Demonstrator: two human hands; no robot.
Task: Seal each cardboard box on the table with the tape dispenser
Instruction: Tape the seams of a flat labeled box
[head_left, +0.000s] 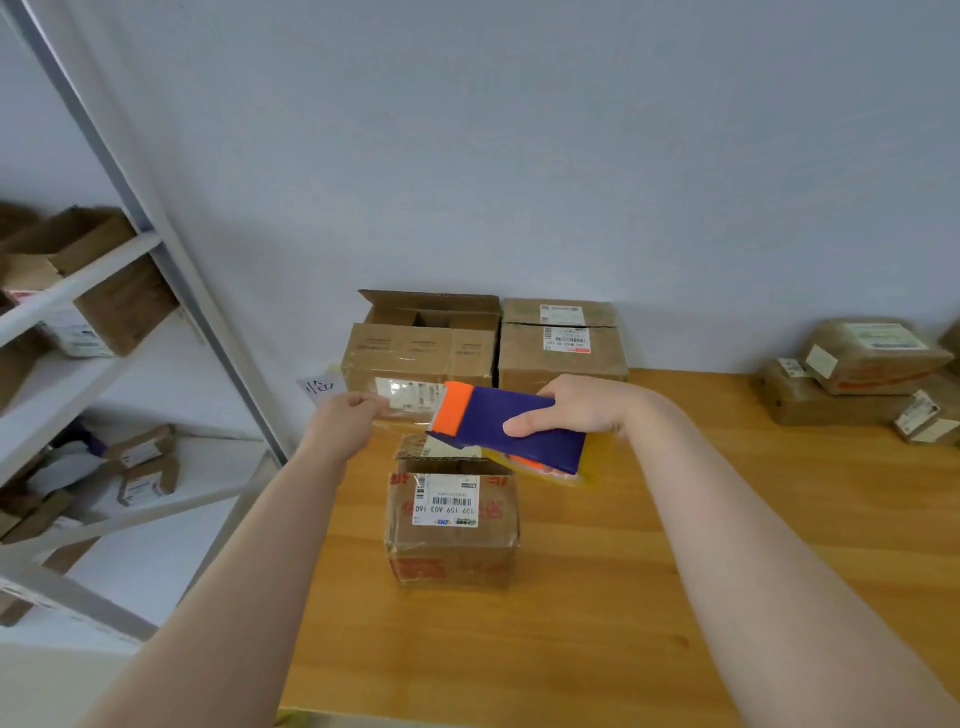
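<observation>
Head view: both hands are up over the small cardboard box (452, 525) mid-table (623, 597). The right hand (576, 410) is clamped round the purple-and-orange tape dispenser (509, 426) and the left hand (343, 421) pinches the free end of the clear tape (400, 418) — a strip spans between them just above the box. Looks like the pull-out step, nothing laid down yet. Next: flatten the top flaps, lower the strip onto the seam, press, cut. Open box (421, 338) by the wall is unsealed.
</observation>
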